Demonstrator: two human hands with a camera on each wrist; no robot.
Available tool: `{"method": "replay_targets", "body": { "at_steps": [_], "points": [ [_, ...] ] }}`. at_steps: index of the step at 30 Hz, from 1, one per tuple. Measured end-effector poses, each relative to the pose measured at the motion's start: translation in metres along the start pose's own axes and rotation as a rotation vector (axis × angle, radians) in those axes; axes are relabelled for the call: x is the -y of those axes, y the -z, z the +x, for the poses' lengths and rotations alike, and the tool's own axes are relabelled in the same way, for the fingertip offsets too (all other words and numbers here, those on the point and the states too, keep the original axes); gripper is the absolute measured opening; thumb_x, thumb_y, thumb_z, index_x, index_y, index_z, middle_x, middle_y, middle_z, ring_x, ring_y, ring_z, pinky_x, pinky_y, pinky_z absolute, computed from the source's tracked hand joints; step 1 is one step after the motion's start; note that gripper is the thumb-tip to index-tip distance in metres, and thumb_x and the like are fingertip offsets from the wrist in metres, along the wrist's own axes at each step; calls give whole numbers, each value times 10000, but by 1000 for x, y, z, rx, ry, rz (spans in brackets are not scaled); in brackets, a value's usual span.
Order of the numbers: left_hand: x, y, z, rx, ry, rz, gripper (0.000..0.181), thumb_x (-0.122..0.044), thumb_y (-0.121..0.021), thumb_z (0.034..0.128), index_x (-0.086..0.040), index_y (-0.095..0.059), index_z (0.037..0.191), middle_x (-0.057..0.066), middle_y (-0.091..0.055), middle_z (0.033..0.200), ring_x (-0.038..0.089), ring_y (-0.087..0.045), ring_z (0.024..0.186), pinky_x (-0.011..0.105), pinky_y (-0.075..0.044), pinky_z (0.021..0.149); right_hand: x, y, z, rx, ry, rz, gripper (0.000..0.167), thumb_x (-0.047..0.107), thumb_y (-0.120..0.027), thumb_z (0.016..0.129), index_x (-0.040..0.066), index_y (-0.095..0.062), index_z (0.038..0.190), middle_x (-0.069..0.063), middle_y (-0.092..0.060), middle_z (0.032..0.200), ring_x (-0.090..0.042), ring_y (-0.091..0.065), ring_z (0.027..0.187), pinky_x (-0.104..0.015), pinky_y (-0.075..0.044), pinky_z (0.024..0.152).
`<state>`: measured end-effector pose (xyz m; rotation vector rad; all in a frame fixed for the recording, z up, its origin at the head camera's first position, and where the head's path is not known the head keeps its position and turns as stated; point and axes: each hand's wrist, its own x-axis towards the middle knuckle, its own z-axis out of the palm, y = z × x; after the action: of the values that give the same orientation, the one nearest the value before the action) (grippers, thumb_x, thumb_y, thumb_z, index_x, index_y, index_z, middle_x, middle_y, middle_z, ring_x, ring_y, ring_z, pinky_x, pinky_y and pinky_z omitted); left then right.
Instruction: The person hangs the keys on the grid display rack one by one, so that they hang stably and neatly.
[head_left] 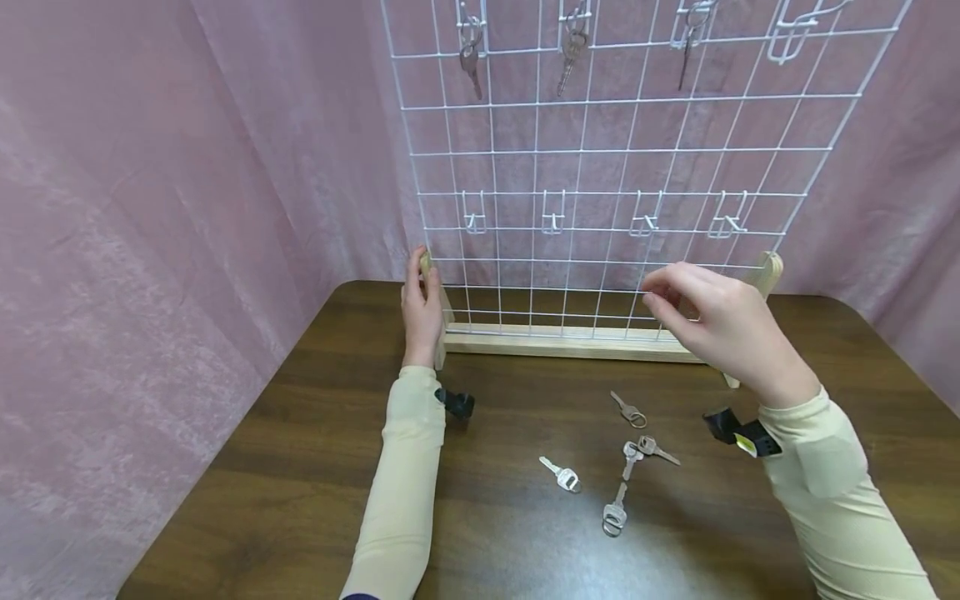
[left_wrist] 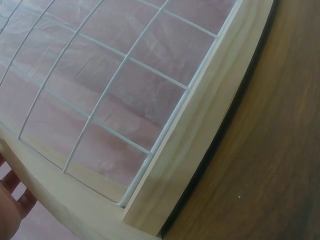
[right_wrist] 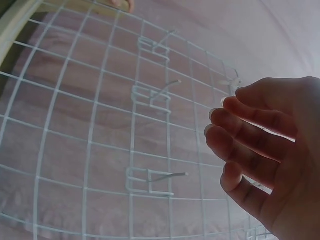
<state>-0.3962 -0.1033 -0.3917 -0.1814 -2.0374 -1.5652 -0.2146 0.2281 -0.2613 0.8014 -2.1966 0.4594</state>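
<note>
- One grip of yours, the right grip (head_left: 720,325), shows no key in it: its fingers bend loosely and the thumb sits near their tips, leaving a narrow gap. It hovers before the lower right of the wire grid (head_left: 603,152); whether it touches the wire, you cannot tell.
- Your left grip (head_left: 422,317) clasps the left post (left_wrist: 55,192) of the wooden stand (head_left: 555,343), thumb on one side, fingers on the other.
- From your right grip, the ringed key (head_left: 628,408) is the nearest loose one, down on the surface (head_left: 285,467), toward you and to the left. Its long axis runs aslant, blade away and left, ring end nearer you. Your right grip is nearer to it than your left.
- Closer to your body, the slanting key (head_left: 660,452) and the middle key (head_left: 631,463) meet at their heads; the front key (head_left: 615,508) and the left key (head_left: 561,475) lie just beyond.
- All five look silvery and flat, with slim blades and broad heads.
- Farther out, three hanging keys (head_left: 470,60) occupy upper hooks; the four lower hooks (head_left: 553,222) are bare.
</note>
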Motion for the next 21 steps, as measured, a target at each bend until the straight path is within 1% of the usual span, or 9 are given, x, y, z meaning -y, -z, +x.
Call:
{"method": "replay_targets", "body": {
  "at_steps": [6,9,12,13,16,19,21],
  "points": [
    [0,1,0,1,-1,0,403,-435,-408,1023,-405,-391,1424,119,-565,1221,260,-470,1103,458,-449,859,-2,-12,-11,25,9,-24,119,32,-688,831,126,-675,903,56,-651,792,-16,-533,710,-153,-415,649],
    [0,0,1,2,-5,-1,404,-434,-409,1023,-399,-393,1424,121,-568,1219,264,-470,1096,457,-443,856,-4,-18,-15,48,31,-37,126,39,-693,823,140,-671,895,84,-633,777,-25,-540,693,-183,-423,628],
    [-1,1,1,-5,-7,-3,401,-436,-415,1021,-395,-400,1420,118,-574,1208,260,-471,1092,448,-439,850,-6,-23,-19,87,66,-56,134,50,-701,805,156,-664,878,109,-600,745,-29,-533,659,-215,-421,578],
    [-1,1,1,-7,-6,-4,400,-438,-417,1020,-396,-402,1418,117,-576,1205,259,-471,1091,445,-439,847,-6,-25,-20,102,81,-60,153,45,-713,786,160,-663,873,112,-593,737,-30,-533,648,-227,-422,562],
    [0,1,1,-10,-3,-7,395,-442,-417,1019,-403,-404,1412,115,-578,1195,256,-471,1087,436,-438,839,-9,-30,-25,164,129,-66,152,48,-712,775,163,-660,860,113,-589,734,-22,-526,618,-241,-430,530],
    [1,0,1,-8,-4,-7,393,-455,-413,1017,-414,-403,1408,112,-580,1199,256,-471,1083,429,-441,827,-13,-34,-33,242,167,-75,154,71,-721,780,173,-673,884,112,-632,780,-1,-540,621,-240,-444,527],
    [2,0,2,-7,-6,-5,393,-464,-410,1015,-421,-402,1406,113,-580,1202,255,-470,1083,423,-443,824,-16,-37,-39,300,183,-73,164,81,-727,785,191,-679,897,113,-656,813,11,-557,642,-240,-464,548]
  ]
}}
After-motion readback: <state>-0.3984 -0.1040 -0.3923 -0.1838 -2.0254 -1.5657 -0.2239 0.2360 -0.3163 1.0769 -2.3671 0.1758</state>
